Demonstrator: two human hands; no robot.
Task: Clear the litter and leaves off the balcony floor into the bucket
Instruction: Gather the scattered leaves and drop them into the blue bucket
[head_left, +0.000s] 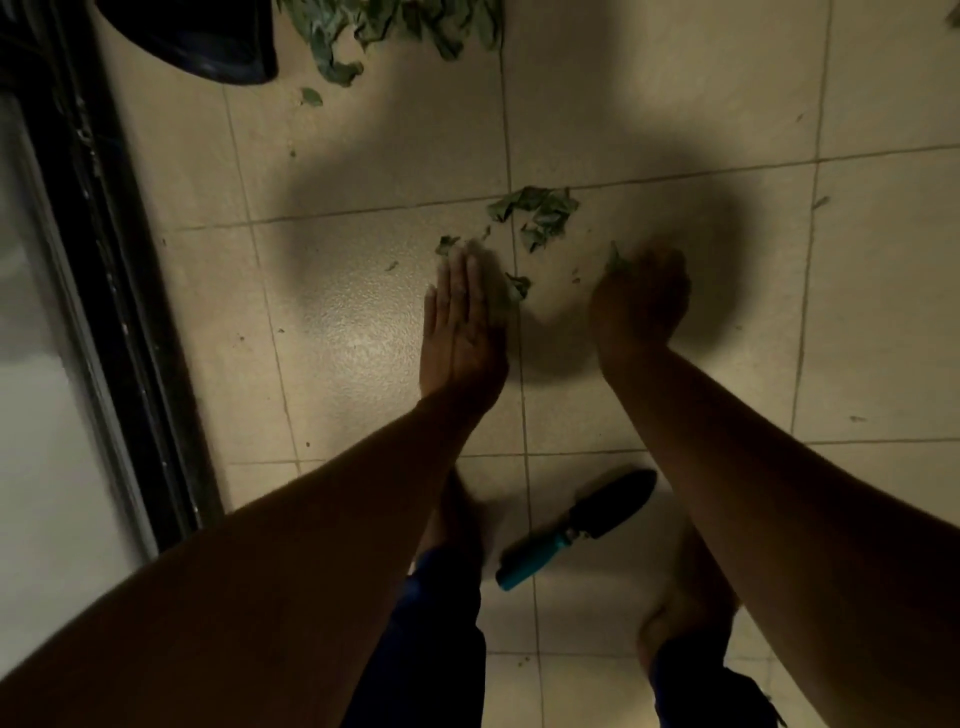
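A small cluster of green leaves (535, 213) lies on the beige tiled floor (363, 291) just beyond both hands. My left hand (462, 322) stands on its edge with straight fingers, its fingertips by a few leaf scraps (518, 285). My right hand (641, 301) is blurred, its fingers curled over a leaf (617, 260) at its far side. A bigger heap of leaves (395, 26) lies at the top edge. A dark bucket (202, 36) shows at the top left, partly cut off.
A hand trowel (576, 527) with a teal handle and black blade lies on the floor between my bare feet. A dark door frame (119, 291) runs down the left side. Small leaf bits dot the tiles.
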